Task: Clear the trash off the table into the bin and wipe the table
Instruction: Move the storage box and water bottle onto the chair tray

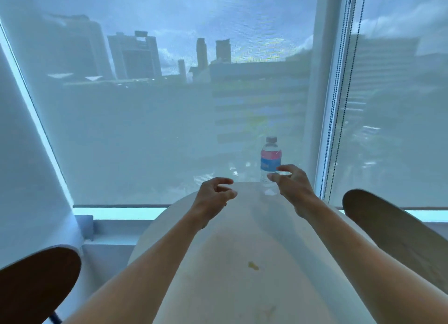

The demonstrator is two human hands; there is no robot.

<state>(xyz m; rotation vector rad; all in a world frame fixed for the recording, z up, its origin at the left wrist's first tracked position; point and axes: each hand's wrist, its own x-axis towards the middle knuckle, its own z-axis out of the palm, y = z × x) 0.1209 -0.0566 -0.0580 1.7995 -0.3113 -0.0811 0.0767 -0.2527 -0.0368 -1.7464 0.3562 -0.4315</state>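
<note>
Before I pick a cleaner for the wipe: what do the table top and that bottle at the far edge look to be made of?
Table: smooth, pale cream top with a soft sheen, probably laminate or painted board; it cannot be told for sure. A yellowish stain sits on it.
Bottle: clear, thin plastic, see-through below a red and blue label, with a pale cap.

high-rise room: round table (242,226) by blinded window (145,130) over city towers.

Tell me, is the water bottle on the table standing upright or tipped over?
Upright. The water bottle stands on its base at the far edge of the table, cap on top, with the right hand close beside it, not gripping.
</note>
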